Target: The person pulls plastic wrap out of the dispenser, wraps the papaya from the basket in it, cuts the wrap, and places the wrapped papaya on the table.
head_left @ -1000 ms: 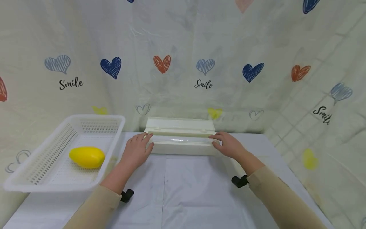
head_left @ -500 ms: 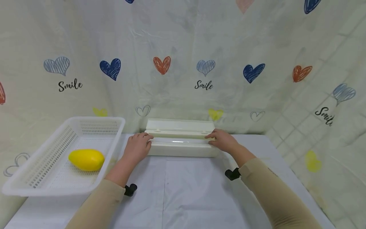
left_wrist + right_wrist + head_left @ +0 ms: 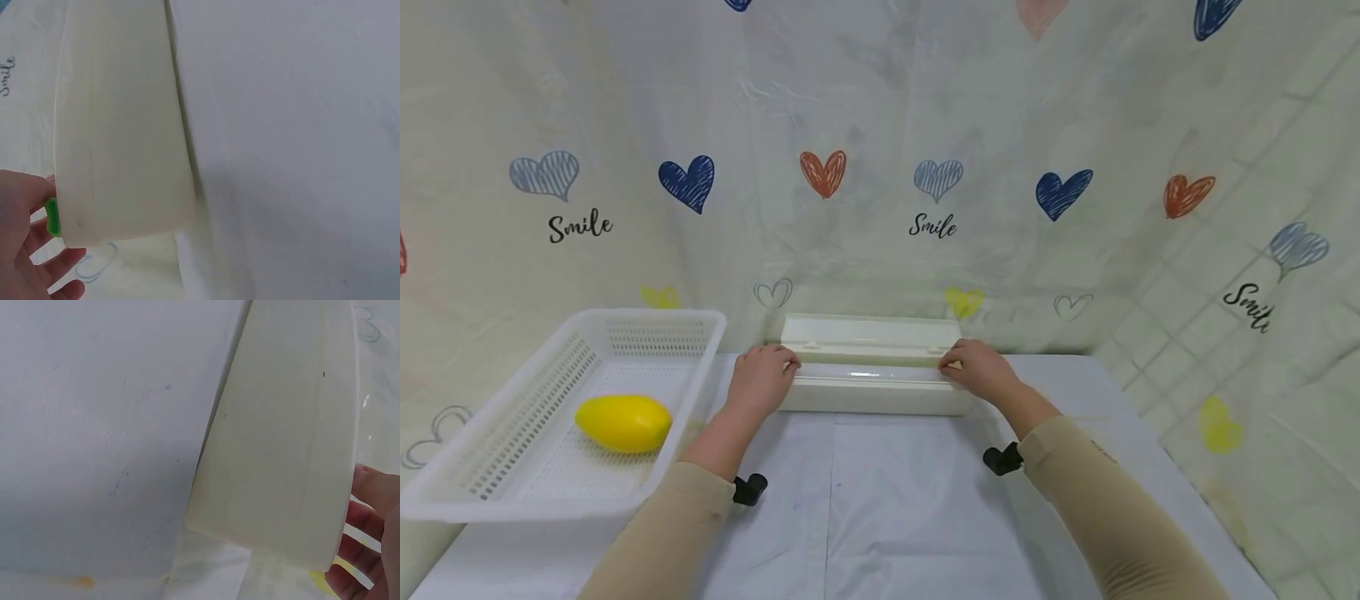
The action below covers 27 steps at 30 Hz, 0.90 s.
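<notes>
A long white cling film dispenser (image 3: 876,398) stands at the back of the table, its lid (image 3: 872,330) raised behind it. Shiny clear cling film (image 3: 865,373) lies along its opening. At the dispenser's left end, my left hand (image 3: 762,377) pinches the film, thumb and fingertips drawn together. My right hand (image 3: 983,369) pinches it likewise near the other end. In the left wrist view, a green slider (image 3: 53,217) sits at the dispenser's edge beside the fingers. The right wrist view shows the dispenser's front wall (image 3: 281,437), which partly hides the fingertips.
A white perforated basket (image 3: 703,367) stands at the left, holding a yellow mango-shaped fruit (image 3: 625,423). White cloth covers the table (image 3: 880,508). A heart-printed curtain (image 3: 880,258) hangs right behind the dispenser.
Both hands have drawn their spread thumbs and fingers together at the dispenser's opening. The right hand has moved slightly left. The dispenser and the fruit stay in place.
</notes>
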Available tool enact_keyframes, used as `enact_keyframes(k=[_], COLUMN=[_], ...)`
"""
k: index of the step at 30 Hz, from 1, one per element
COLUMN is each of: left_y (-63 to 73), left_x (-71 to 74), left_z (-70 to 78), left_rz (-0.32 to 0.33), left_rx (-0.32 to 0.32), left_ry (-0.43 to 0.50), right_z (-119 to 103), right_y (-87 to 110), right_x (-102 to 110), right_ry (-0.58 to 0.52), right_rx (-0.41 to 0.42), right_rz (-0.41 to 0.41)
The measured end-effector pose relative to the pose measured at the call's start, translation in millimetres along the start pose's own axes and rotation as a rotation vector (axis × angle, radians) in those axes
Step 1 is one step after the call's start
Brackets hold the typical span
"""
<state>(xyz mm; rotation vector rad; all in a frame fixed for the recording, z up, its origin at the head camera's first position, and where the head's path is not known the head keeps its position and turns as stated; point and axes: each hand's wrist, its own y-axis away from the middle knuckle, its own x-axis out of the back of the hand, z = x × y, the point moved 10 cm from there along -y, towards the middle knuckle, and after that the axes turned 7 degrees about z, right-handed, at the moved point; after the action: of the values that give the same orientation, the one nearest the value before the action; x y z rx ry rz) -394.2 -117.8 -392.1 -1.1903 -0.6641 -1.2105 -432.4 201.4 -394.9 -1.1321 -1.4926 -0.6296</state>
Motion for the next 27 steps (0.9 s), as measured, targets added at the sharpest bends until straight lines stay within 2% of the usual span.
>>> enact_keyframes(k=[6, 9, 14, 19, 27], left_y=[-3.2, -4.7, -5.9, -7.2, -15.7], left_x=[-6.1, -9.9, -10.6, -9.8, -8.1], left_z=[-10.0, -13.0, -12.6, -10.9, -11.1], left_rz=[0.015, 0.019, 0.043, 0.055, 0.105], left_rx=[0.072, 0.088, 0.085, 0.072, 0.032], left_ry=[0.138, 0.165, 0.183, 0.171, 0.167], right_z=[0.8, 0.1, -1.5, -2.4, -3.5], right_y=[1.6, 1.8, 0.5, -2.2, -3.9], right_x=[-0.1, 0.7, 2.5, 2.9, 6.1], right_ry=[-0.087, -0.088, -0.064, -0.046, -0.082], right_rx=[-0.039, -0.034, -0.018, -0.039, -0.075], right_rz=[0.001, 0.003, 0.003, 0.004, 0.019])
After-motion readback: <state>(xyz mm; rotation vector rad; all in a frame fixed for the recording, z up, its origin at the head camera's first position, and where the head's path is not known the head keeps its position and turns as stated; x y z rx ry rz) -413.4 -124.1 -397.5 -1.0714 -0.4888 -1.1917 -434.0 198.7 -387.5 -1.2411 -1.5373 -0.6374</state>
